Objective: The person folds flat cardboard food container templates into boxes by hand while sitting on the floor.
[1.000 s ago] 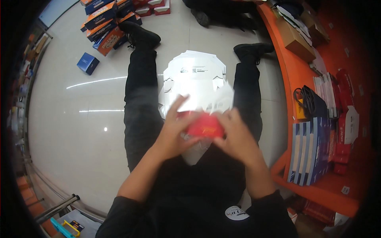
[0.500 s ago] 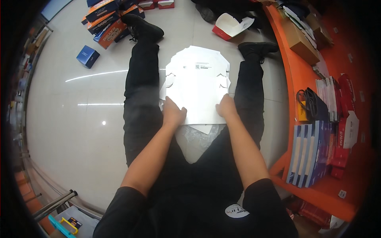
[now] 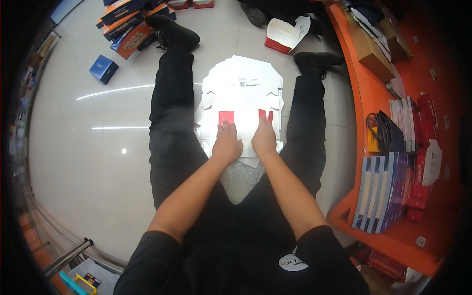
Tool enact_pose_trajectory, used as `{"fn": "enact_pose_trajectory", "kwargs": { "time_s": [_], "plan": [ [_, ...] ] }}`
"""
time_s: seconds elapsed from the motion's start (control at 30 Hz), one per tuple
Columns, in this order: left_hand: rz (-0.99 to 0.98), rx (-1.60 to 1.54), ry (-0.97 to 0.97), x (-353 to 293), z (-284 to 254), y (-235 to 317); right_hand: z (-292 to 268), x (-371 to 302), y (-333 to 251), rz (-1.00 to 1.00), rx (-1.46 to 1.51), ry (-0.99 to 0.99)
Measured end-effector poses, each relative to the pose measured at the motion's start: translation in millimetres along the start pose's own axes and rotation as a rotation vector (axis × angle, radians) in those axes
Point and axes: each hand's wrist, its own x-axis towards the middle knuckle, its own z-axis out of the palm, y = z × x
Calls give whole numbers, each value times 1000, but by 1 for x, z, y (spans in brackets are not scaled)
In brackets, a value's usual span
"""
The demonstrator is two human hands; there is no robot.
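A stack of flat white cardboard box blanks (image 3: 241, 101) with notched edges lies on the floor between my legs. Two red flaps show on the top sheet, a left one (image 3: 226, 117) and a right one (image 3: 262, 113). My left hand (image 3: 227, 143) rests flat, its fingers stretched onto the lower part of the left flap. My right hand (image 3: 264, 139) is on the near part of the sheet, its extended fingertips against the right flap. Beneath the near edge of the stack, clear plastic wrap (image 3: 246, 173) lies on the floor.
An opened red-and-white box (image 3: 280, 37) stands beyond my right foot. A blue box (image 3: 103, 69) and a pile of orange-and-blue boxes (image 3: 130, 37) are at the far left. The orange shelf (image 3: 346, 209) at right holds blue boxes (image 3: 381, 194), a black cable (image 3: 383, 125) and cartons.
Both hands have left the sheet's side edges and come inward onto its near middle. Two red flaps now show on the sheet under my fingertips.
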Motion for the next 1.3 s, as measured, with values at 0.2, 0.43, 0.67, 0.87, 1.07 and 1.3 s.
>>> {"fn": "enact_pose_trajectory", "kwargs": {
  "time_s": [0.2,0.43,0.67,0.87,1.07,1.3],
  "plan": [
    [-8,182,-140,-2,-7,4,-15,5,-6,51,-44,-127],
    [226,-131,482,-7,-44,33,-78,-5,-1,-255,11,334],
    [-94,-1393,106,-25,-97,26,-132,-73,-63,-701,15,220],
    [-84,-1870,-28,-40,-135,31,-147,-94,-19,-392,651,203],
    [57,-1986,61,-66,-155,43,-158,-91,-35,-823,694,277],
    [281,-1845,246,-87,-173,53,-159,-97,-51,-901,747,661]
  ]
}}
